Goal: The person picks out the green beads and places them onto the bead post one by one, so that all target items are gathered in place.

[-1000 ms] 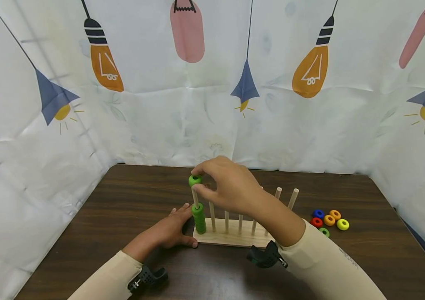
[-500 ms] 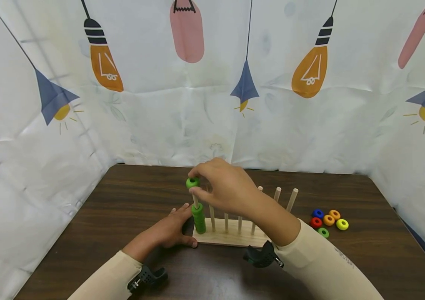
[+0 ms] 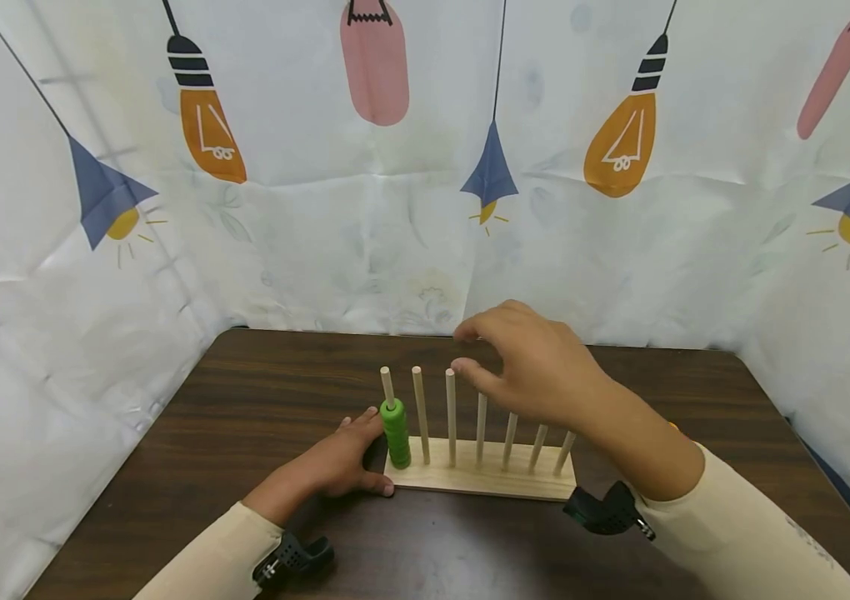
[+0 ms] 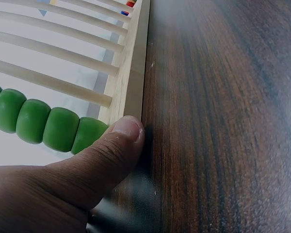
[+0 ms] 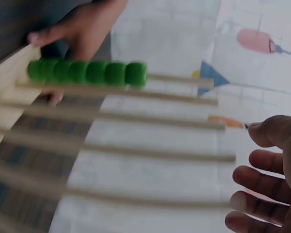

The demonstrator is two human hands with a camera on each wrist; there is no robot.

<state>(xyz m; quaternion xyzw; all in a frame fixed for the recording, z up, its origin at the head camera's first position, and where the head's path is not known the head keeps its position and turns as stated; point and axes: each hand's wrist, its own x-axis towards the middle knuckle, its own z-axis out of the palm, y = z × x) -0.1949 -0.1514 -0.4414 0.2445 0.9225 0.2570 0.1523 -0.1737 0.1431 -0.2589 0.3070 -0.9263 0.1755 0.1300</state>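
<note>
A wooden abacus [image 3: 470, 477] with a flat base and a row of upright pegs stands on the table. Green beads [image 3: 397, 435] are stacked on its leftmost peg, whose bare tip shows above them. My left hand [image 3: 342, 463] holds the left end of the base. Its thumb [image 4: 111, 153] lies against the front edge, beside the lowest bead, while the fingers reach round the back. Over the middle pegs hovers my right hand [image 3: 533, 365], with nothing in it. In the right wrist view the right fingers [image 5: 264, 201] are loosely bent near the peg tips.
My right forearm hides most of the loose beads at the right; an orange bead [image 3: 672, 426] peeks out behind it. Red [image 4: 130, 4] and blue beads show past the base in the left wrist view. A printed curtain [image 3: 425, 250] hangs behind the table [image 3: 305, 375].
My right hand has let go of a green bead, which now sits on top of the stack. The hand has moved right, away from the leftmost peg. My left hand stays put.
</note>
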